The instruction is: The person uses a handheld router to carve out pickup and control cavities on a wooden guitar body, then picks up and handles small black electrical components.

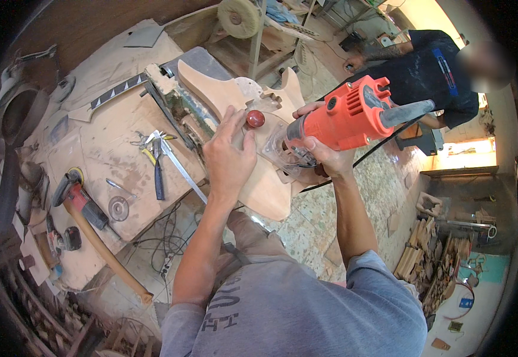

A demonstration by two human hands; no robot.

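A pale wooden guitar body (265,191) with curved horns lies at the edge of the bench, beside a worn metal vise (178,104). On it stands an orange-red handheld router (348,116), tilted, with a clear base. My right hand (330,156) wraps round the router's lower housing, fingers on the far side and thumb on the near side. My left hand (230,156) lies with fingers outstretched over the flat plate by the router, a round red knob (255,119) between index finger and thumb. The router's bit is hidden by its base and my right hand.
On the bench (92,157) at left lie a caliper (181,169), pliers (147,150), an angle grinder (83,202) and a long wooden neck-like piece (110,256). Another person (431,77) stands at upper right. Wood offcuts (431,256) pile at right; cables (163,238) hang below the bench.
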